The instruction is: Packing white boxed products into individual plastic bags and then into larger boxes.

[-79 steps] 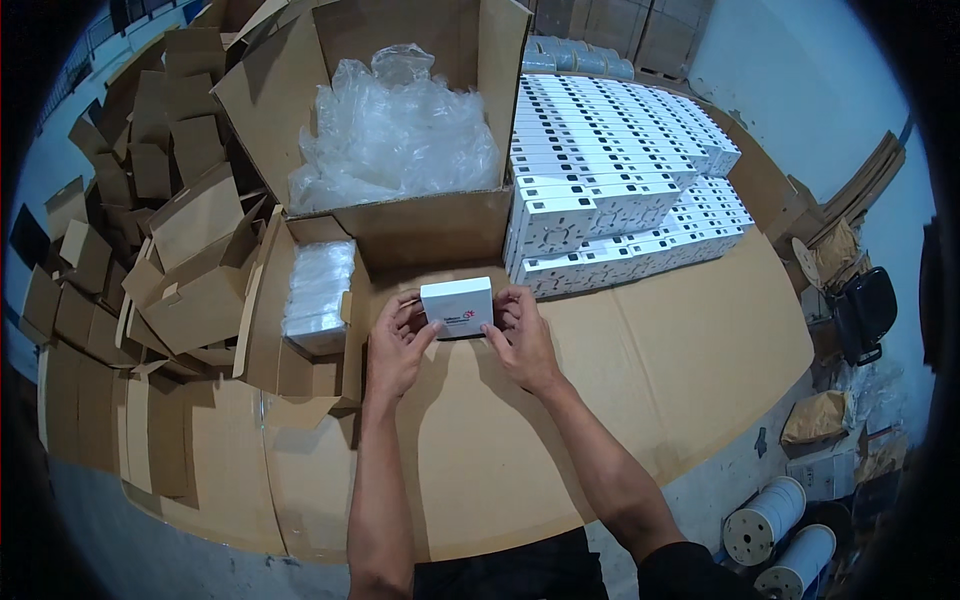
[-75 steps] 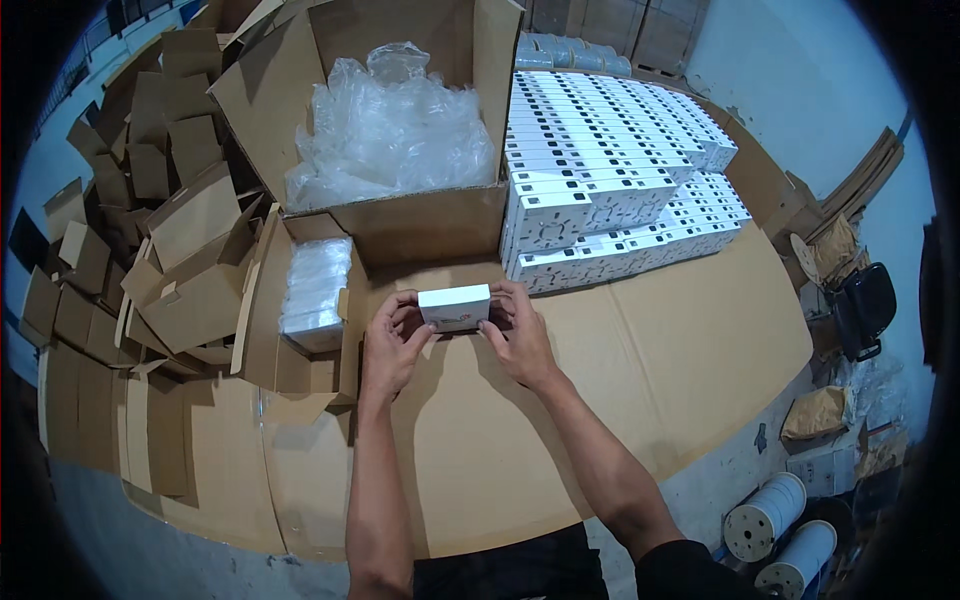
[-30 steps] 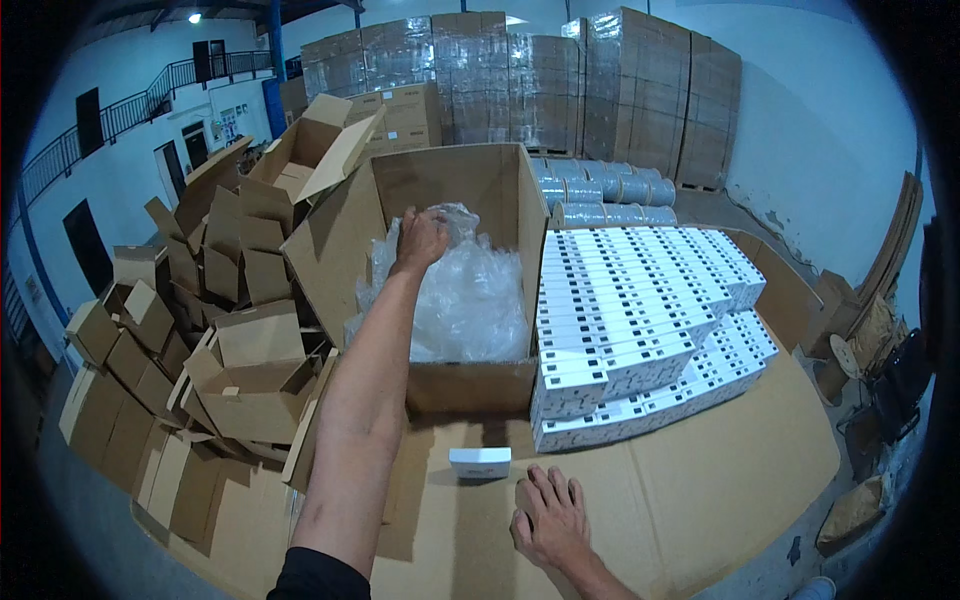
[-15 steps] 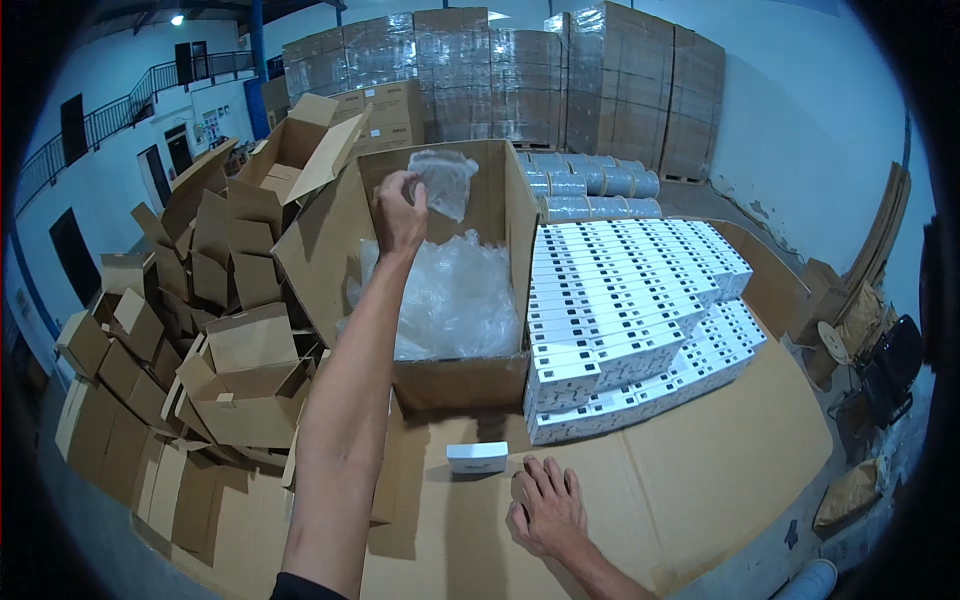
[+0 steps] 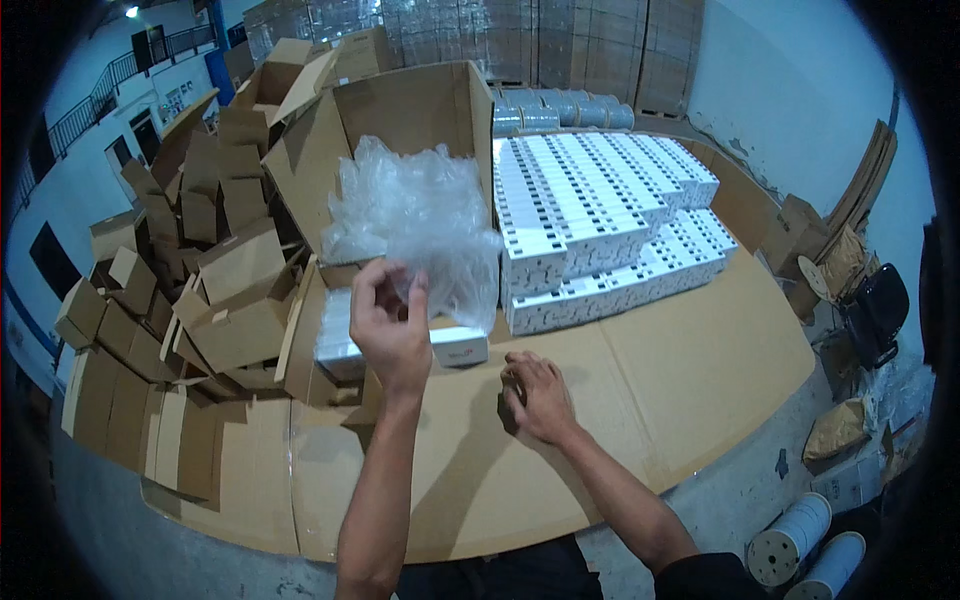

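Note:
A thin clear plastic bag (image 5: 462, 278) hangs from my left hand (image 5: 392, 325), which pinches it between thumb and fingers above the cardboard-covered table (image 5: 590, 440). Behind the bag's lower edge lies a small white box (image 5: 462, 348), partly hidden by my left hand. My right hand (image 5: 541, 397) rests on the cardboard just right of this box, holding nothing, with its fingers apart and slightly bent. Farther back, a large open carton (image 5: 415, 105) contains a heap of clear plastic bags (image 5: 395, 190). Left of my left hand, an open carton holds several white boxes (image 5: 338, 340).
Stacked rows of white boxes (image 5: 590, 225) stand right of the large carton. Many open brown cartons (image 5: 235, 280) pile up at left. Wrapped spools (image 5: 560, 108) sit behind, with more spools (image 5: 790, 540) and a black chair (image 5: 878, 315) at right.
My left hand has brought the plastic bag from above the large carton down toward the small white box. My right hand's fingers have bent a little. The view has tilted downward.

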{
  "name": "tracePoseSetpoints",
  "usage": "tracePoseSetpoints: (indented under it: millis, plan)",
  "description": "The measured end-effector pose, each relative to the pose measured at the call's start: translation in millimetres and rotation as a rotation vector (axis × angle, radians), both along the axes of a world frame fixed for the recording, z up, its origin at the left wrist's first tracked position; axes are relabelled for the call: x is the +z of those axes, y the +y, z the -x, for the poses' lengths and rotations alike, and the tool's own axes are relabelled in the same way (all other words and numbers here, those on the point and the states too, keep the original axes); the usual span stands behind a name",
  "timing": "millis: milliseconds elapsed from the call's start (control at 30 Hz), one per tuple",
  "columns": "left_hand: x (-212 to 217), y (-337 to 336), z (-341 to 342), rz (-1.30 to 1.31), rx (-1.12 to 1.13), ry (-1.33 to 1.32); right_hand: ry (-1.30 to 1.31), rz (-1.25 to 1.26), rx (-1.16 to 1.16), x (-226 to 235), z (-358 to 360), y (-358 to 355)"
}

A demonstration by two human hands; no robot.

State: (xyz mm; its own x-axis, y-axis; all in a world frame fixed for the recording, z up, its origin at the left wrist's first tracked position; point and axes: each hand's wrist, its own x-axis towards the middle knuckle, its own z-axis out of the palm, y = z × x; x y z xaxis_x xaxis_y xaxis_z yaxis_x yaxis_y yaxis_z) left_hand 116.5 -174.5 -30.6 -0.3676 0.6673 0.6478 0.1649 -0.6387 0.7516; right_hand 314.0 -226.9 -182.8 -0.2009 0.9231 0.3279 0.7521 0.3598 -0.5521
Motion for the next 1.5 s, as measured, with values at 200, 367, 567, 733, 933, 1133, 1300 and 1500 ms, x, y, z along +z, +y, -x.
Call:
tracePoseSetpoints:
  millis: [200, 367, 567, 733, 933, 1133, 1300, 1500]
  plan:
    - [-91.8, -78.9, 4.1, 0.257, -0.201, -0.075, 1.008, 0.370, 0.160, 21.5, -0.1, -11.3]
    - [-132.1, -83.9, -7.5, 0.374, -0.270, -0.005, 0.755, 0.445, 0.100, 23.8, 16.9, -21.1]
    - [-138.2, -76.1, 11.6, 0.527, -0.467, -0.094, 0.900, 0.635, 0.144, 23.1, -0.6, -7.0]
    - [-120.7, -75.4, 17.7, 0.584, -0.525, -0.190, 0.845, 0.778, 0.142, 32.6, -10.7, -1.7]
    - [-123.4, -75.5, 28.4, 0.542, -0.430, -0.204, 0.848, 0.861, 0.200, 44.1, -6.2, -7.8]
    - [-119.2, -71.9, 29.4, 0.811, -0.547, -0.245, 0.788, 0.868, 0.319, 42.5, -5.9, -11.1]
    - [-131.5, -67.8, 40.3, 0.628, -0.492, -0.316, 0.675, 0.977, 0.336, 56.7, -5.5, -11.7]
    - [-130.3, -66.0, 39.5, 0.602, -0.553, -0.285, 0.786, 0.612, 0.382, 44.7, 3.5, -16.2]
